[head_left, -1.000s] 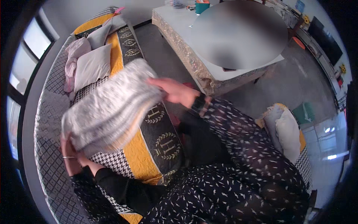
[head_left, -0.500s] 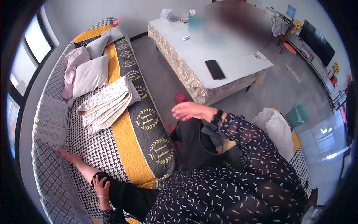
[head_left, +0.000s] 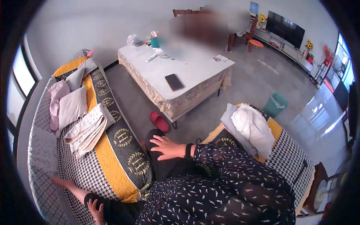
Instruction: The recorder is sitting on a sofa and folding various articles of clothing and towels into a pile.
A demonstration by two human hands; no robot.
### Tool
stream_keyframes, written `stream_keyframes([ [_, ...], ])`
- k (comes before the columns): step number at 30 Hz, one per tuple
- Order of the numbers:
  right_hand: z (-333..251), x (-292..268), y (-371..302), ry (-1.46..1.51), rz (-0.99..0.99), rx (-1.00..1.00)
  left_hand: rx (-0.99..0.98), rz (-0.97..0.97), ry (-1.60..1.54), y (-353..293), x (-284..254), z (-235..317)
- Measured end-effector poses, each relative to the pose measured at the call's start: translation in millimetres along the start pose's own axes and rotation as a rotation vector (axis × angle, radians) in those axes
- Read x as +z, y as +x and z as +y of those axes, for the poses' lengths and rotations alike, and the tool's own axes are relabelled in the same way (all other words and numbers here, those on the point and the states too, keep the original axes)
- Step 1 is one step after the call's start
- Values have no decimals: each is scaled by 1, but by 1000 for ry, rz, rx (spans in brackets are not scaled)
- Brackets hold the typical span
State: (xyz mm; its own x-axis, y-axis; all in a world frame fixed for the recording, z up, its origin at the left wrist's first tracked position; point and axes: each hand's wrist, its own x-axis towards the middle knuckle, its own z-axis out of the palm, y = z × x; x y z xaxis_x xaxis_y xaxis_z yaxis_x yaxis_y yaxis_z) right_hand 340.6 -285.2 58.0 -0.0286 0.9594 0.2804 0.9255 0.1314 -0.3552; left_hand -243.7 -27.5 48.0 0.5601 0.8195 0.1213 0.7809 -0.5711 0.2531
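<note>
Living room, grey polished floor (head_left: 247,80). Long sofa (head_left: 82,174) down the left, cloth-covered table (head_left: 146,65) beyond the knees, short seat (head_left: 288,159) on the right carrying a white bundle (head_left: 255,125).

Folded quilted cloth (head_left: 88,129): on the sofa seat, lying across the yellow band and reaching the dark band along the front edge. Pale cushion (head_left: 73,105) just behind it. Folds loose, looped ends toward the person.

Right hand (head_left: 167,147): palm down on the right knee, fingers spread, nothing grasped. Left hand (head_left: 95,210): laid on the left leg, fingers parted and lightly bent, no object seen; whether it pinches the trouser fabric, cannot tell.

Step, as I judge it: a rest between handlings, cloth set down, both hands free. Any further work on the cloth would call for a lean and a left-forward reach, then squaring the uneven layers.

Phone (head_left: 174,82) on the table, set in from its near corner; red slipper (head_left: 160,122) on the floor beside that corner.

Hard to make out: a blurred patch covers the table's far right part. Both palms hidden. Left forearm cut by the lower rim. Cloth's underside out of sight.
</note>
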Motion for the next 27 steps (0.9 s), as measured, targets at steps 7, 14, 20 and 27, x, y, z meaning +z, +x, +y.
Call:
stream_keyframes([
  [7,2,15,3,53,10,13,-321,155,-186,-27,-14,-5],
  [14,3,21,-1,63,144,19,-323,133,-259,-38,-49,2],
  [20,13,16,1,41,312,-163,-139,108,-398,-42,-74,28],
  [27,11,19,5,-48,200,-97,-239,145,-371,-47,-99,79],
])
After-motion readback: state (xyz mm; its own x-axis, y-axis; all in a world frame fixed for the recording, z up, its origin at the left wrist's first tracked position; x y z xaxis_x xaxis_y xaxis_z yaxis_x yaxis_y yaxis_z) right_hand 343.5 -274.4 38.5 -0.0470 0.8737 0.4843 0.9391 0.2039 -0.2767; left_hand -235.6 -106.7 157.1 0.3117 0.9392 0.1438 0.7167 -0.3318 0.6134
